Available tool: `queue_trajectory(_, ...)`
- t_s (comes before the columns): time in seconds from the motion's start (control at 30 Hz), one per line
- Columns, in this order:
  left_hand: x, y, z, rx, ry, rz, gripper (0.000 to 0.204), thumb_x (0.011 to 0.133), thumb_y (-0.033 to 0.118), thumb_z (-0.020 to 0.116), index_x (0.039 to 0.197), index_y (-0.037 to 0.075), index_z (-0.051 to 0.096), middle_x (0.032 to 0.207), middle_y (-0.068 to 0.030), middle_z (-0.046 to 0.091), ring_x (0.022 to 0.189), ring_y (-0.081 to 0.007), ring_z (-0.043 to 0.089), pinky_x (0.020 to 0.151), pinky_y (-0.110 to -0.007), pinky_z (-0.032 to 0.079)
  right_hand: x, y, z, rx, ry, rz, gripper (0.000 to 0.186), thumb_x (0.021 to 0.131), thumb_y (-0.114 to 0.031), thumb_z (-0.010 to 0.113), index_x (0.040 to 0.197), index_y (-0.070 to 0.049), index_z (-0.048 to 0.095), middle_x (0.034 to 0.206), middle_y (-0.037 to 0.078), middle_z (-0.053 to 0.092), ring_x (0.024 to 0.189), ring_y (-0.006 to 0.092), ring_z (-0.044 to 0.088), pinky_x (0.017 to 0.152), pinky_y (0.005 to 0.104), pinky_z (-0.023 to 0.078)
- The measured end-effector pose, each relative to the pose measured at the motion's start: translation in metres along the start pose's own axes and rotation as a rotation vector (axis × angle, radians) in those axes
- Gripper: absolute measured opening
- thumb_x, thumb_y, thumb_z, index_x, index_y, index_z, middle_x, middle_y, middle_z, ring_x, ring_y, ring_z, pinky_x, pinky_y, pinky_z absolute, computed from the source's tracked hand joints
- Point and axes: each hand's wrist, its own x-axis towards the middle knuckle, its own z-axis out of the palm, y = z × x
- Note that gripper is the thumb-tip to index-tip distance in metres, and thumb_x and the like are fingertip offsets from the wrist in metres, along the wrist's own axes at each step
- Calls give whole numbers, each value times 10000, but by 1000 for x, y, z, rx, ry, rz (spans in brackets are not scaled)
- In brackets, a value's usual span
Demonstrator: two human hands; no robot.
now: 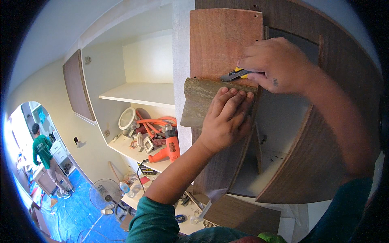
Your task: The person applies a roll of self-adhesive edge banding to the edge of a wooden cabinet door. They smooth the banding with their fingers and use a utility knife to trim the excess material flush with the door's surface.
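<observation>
My right hand (279,67) is closed round a yellow and black utility knife (235,74). Its blade end points left, just above a folded-over sheet of brownish veneer (198,101). Pressing on that sheet are the spread fingers of my left hand (229,117), the fingertips near the sheet's upper fold. Above the fold shows the bare reddish-brown wood panel (225,40), with small holes near its edges. Lower down, the same upright piece is faced in dark wood grain, partly behind my left hand and forearm.
Left of the panel, a cream open cabinet shelf (137,92) stands above an orange heat gun (170,146), an orange hose (156,121) and a round white fitting (128,118). A dark curved cabinet door (291,162) is at right. A fan (106,194) and another person (42,148) are far left.
</observation>
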Motion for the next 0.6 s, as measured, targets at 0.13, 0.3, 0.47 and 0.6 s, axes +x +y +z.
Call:
queue_trajectory(0.13,2,1,0,-17,-15,6,617,735,212,767,1324,64,659,1260,-123,609,1203,-338,578,1133,-507,413,-10,5,-11,-97,2,-16,194,790,-236,728,937,-120,679,873,90,624,890,319,657,768,480,518)
queue_trajectory(0.3,0,0,-7,-18,-28,-15,627,725,206,766,1322,52,648,1258,-122,608,1209,-315,567,1130,-493,422,-45,9,-24,-64,-110,125,240,770,-224,751,972,-124,667,871,79,605,894,323,632,824,475,489)
queue_trajectory(0.47,1,-1,3,-15,30,14,614,722,216,776,1306,61,665,1239,-128,610,1207,-337,564,1118,-507,419,-83,8,-40,-163,-260,140,275,790,-214,754,1035,-113,678,912,101,622,916,319,635,843,464,488)
queue_trajectory(0.6,6,6,-2,5,-10,-33,627,744,251,787,1322,57,639,1231,-141,598,1196,-367,548,1114,-519,407,-118,14,-46,-56,-109,362,331,819,-194,751,1122,-81,682,1017,122,662,988,331,648,881,446,501)
